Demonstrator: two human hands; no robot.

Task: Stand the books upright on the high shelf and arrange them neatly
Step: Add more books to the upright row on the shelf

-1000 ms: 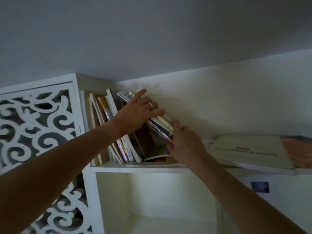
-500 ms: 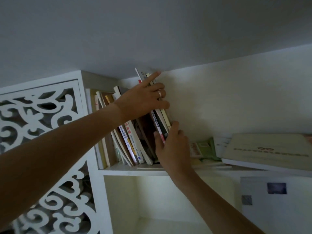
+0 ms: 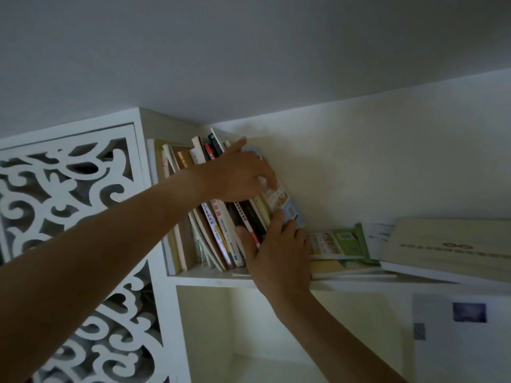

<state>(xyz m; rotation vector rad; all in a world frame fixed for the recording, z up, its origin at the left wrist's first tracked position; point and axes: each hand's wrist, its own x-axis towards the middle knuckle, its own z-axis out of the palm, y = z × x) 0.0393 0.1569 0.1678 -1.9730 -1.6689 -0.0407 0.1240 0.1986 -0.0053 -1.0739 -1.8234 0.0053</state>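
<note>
Closest to me, low in the frame, both forearms come in from the bottom corners and meet mid-frame at the high shelf (image 3: 210, 278). My right hand (image 3: 276, 252) sits at the foot of the standing books (image 3: 221, 233). Its fingers lie fairly straight against the outermost blue cover (image 3: 290, 211), with the thumb across the spines. I'd say it's bracing the bottoms so they can't skid right. My left hand (image 3: 237, 175), a bit higher, lies over the tops of the same bunch, index finger pointing up and the others bent over the top edge of the blue cover. It looks like it's squeezing the row toward the carved white panel (image 3: 69, 194) at the left of the frame. The row is leaning, not properly vertical yet.

Further right along the shelf, a green booklet (image 3: 340, 241) and a big pale book (image 3: 448, 247) lie flat, so there's plenty left to do.

Hard to tell: my hands cover the middle of the row, the spine text is too dim to read, and the flat stack is cut off by the right edge.
</note>
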